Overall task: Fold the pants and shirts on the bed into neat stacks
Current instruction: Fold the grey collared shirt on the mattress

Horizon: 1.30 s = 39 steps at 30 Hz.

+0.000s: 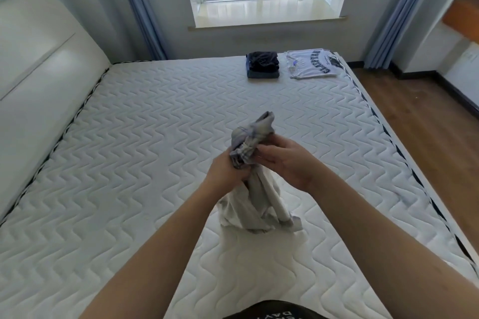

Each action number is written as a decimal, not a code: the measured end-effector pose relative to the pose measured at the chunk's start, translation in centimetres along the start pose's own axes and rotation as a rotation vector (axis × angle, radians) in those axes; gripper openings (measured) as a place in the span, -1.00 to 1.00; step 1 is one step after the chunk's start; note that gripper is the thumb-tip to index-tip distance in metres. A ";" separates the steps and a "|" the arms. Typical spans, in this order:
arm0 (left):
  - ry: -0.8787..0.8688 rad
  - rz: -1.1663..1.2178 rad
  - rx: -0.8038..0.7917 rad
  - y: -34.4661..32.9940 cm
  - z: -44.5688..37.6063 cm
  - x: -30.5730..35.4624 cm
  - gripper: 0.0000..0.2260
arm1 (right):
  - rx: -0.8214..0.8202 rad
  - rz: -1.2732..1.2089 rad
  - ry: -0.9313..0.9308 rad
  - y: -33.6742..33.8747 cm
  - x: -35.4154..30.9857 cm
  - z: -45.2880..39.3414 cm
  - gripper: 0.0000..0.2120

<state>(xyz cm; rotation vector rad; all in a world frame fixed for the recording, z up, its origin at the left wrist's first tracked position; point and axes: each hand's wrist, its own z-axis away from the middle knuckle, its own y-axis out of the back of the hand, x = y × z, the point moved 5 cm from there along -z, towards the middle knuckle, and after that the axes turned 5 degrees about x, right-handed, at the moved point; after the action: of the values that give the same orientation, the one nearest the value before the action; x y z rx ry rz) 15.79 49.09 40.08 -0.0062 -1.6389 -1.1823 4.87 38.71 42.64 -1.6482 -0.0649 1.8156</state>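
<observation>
A bunched light grey garment (255, 204) hangs from both hands above the middle of the white quilted mattress (145, 142), its lower end resting on the bed. My left hand (228, 168) grips the gathered top from the left. My right hand (290, 160) pinches the same bunch from the right. At the far end of the bed lie a folded stack of dark pants (263, 64) and, right of it, a folded stack of white shirts (312, 63) with dark lettering on top.
A white padded headboard (39, 65) runs along the bed's left side. The bed's right edge (404, 163) borders a wooden floor (430, 122). Behind the far end are a window sill (267, 11) and blue curtains (140, 8).
</observation>
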 end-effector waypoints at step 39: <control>0.421 0.339 -0.157 -4.9 4.6 -10.9 -0.73 | 0.208 -0.472 -0.236 1.5 8.8 -6.1 -0.64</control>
<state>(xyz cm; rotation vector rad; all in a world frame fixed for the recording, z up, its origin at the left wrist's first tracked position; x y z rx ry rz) 14.59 55.42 29.01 -0.1221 -1.1215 -0.9689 9.95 39.56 33.08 -1.1499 -0.3293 1.5789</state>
